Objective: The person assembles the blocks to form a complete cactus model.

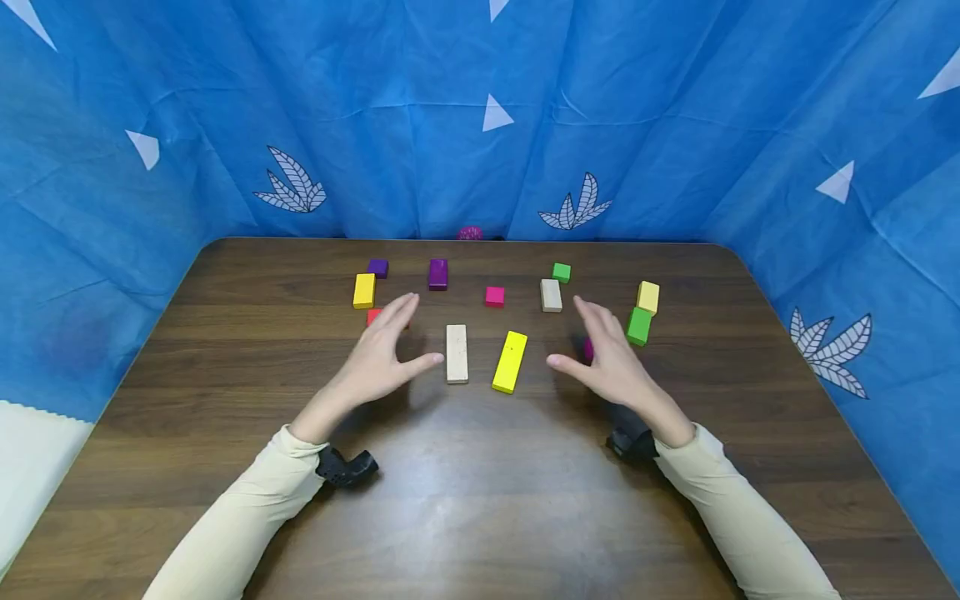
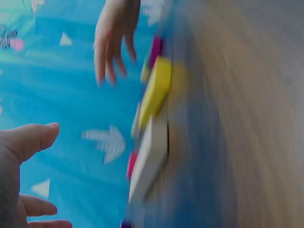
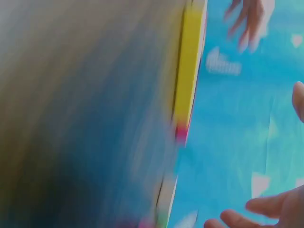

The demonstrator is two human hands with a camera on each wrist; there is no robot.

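My left hand (image 1: 377, 360) is held above the table with thumb and fingers spread apart, holding nothing. Just right of its thumb lies a long off-white block (image 1: 457, 354); a red block (image 1: 373, 317) is partly hidden behind its fingers. A long bright yellow block (image 1: 510, 362) lies tilted between the two hands. Over on the right, my right hand (image 1: 611, 367) is likewise spread and holds nothing, partly covering a magenta block (image 1: 588, 349). In the left wrist view the off-white block (image 2: 151, 159) and yellow block (image 2: 156, 90) stand out past the thumb.
Farther back on the wooden table (image 1: 480, 517) lie a purple block (image 1: 438, 275), a pink block (image 1: 495, 297), a short white block (image 1: 551, 296) and a golden-yellow block (image 1: 363, 291). A green block (image 1: 639, 326) touches a pale yellow one (image 1: 648, 297) at right. Blue cloth (image 1: 420, 167) hangs behind.
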